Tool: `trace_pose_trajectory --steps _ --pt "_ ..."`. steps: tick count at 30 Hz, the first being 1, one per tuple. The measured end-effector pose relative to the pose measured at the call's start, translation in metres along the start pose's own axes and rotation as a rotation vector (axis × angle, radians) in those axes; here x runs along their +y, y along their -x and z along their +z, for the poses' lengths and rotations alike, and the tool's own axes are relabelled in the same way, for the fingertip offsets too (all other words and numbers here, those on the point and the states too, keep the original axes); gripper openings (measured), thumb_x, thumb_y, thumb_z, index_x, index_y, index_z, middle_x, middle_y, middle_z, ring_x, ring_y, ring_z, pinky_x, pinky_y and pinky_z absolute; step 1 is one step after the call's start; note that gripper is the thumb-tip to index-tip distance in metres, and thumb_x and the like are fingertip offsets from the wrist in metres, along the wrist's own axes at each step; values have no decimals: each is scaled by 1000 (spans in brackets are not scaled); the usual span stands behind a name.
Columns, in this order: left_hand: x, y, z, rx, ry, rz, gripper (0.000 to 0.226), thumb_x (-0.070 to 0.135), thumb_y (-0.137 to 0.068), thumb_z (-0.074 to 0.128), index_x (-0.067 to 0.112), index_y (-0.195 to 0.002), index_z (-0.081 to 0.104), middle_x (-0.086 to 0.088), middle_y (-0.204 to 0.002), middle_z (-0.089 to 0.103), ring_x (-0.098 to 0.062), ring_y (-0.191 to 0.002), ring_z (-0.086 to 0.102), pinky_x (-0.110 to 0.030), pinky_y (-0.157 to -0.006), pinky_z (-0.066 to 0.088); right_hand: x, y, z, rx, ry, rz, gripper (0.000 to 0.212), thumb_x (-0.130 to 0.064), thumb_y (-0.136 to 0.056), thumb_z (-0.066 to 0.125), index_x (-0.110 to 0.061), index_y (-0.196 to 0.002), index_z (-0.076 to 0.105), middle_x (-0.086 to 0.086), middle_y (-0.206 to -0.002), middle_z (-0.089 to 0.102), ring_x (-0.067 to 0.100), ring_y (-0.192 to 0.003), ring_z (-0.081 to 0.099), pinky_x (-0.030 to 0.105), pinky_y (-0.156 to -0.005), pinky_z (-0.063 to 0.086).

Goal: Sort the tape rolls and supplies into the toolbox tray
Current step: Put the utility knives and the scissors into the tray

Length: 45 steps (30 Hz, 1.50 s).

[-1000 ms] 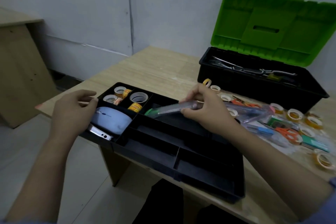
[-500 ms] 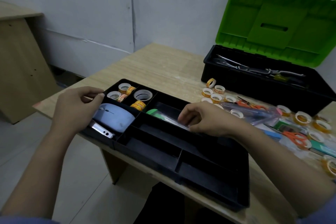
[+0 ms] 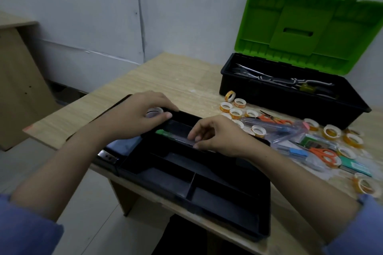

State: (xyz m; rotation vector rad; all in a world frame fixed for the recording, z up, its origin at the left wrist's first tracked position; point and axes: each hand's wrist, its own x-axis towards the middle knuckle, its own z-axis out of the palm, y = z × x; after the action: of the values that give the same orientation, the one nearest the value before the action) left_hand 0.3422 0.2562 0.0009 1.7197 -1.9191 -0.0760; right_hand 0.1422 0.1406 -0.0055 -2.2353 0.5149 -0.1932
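The black toolbox tray [image 3: 267, 203] lies at the table's near edge. A clear pack with a green-tipped tool [image 3: 178, 133] lies in its long back compartment. My right hand [image 3: 215, 134] pinches the pack's right part. My left hand [image 3: 136, 116] covers the small tape compartments, fingers and thumb closed on the tray wall beside a white tape roll [image 3: 154, 111]. Several loose tape rolls [image 3: 236, 113] lie on the table right of the tray.
An open toolbox [image 3: 290, 97] with a green lid stands at the back right. Orange scissors [image 3: 325, 154], packs and more rolls are strewn before it. A pale blue object [image 3: 124, 145] fills the tray's left compartment. A wooden cabinet [image 3: 16, 89] stands far left.
My right hand lowered the clear pack from above the tray into the long compartment. My left hand moved from the tray's left edge to over the tape compartments.
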Motion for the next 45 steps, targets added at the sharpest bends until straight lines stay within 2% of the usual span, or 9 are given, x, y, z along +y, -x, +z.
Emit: trace_pose_trajectory --steps 5,9,16,20,27,29,36,40,45 --pt "1 -19 9 -360 -73 -23 7 29 -85 68 29 -87 74 15 -94 68 -2 -88 61 -23 -81 48 3 2 0 -43 44 -31 16 0 -82 66 -9 -92 75 -5 -74 64 -7 -55 53 6 -55 39" --pt "-1 -32 6 -509 -4 -135 8 20 -81 73 27 -84 76 10 -88 73 -2 -80 66 -21 -75 52 0 7 -4 -14 128 -57 20 -4 -84 62 -19 -91 75 -2 -85 72 4 -75 64 19 -68 51" --pt "-2 -44 10 -553 35 -213 18 12 -75 78 28 -82 75 12 -80 74 4 -73 66 -9 -64 45 43 27 -81 524 348 115 13 -13 -86 61 -18 -91 72 -4 -80 66 10 -73 59 17 -62 42" --pt "4 -48 9 -590 19 -239 17 8 -74 78 22 -84 76 13 -77 72 7 -69 64 -6 -61 43 88 33 -106 247 591 364 25 -19 -82 69 -14 -106 64 4 -104 65 14 -90 57 25 -75 42" --pt "7 -46 8 -552 21 -223 13 14 -79 75 27 -84 74 12 -80 72 3 -72 64 -6 -61 42 91 35 -117 119 613 303 30 -22 -85 66 -22 -115 60 -3 -96 54 15 -89 54 23 -73 39" --pt "12 -47 9 -413 72 -166 12 18 -82 72 28 -88 73 14 -80 71 4 -72 62 -6 -62 41 75 38 -123 190 506 196 26 -20 -87 63 -25 -112 61 -5 -90 51 12 -84 54 21 -70 40" --pt "54 -65 10 7 449 -64 54 51 -65 72 39 -117 60 13 -110 68 -1 -97 65 -24 -95 47 -4 30 -79 258 -777 -149 47 -23 -57 72 -13 -100 54 5 -93 63 20 -99 64 32 -87 54" --pt "69 -70 7 87 428 65 52 25 -62 86 24 -110 65 11 -97 70 -2 -86 68 -20 -81 52 -12 20 -49 355 -742 -254 40 -8 -62 78 -12 -95 56 -3 -83 71 19 -87 65 39 -84 52" --pt "65 -66 4 -40 273 43 50 21 -63 87 24 -110 68 4 -84 74 -6 -77 70 -35 -78 56 1 21 -39 400 -641 -209 32 8 -71 71 -9 -92 56 -1 -80 69 8 -75 67 21 -70 53"
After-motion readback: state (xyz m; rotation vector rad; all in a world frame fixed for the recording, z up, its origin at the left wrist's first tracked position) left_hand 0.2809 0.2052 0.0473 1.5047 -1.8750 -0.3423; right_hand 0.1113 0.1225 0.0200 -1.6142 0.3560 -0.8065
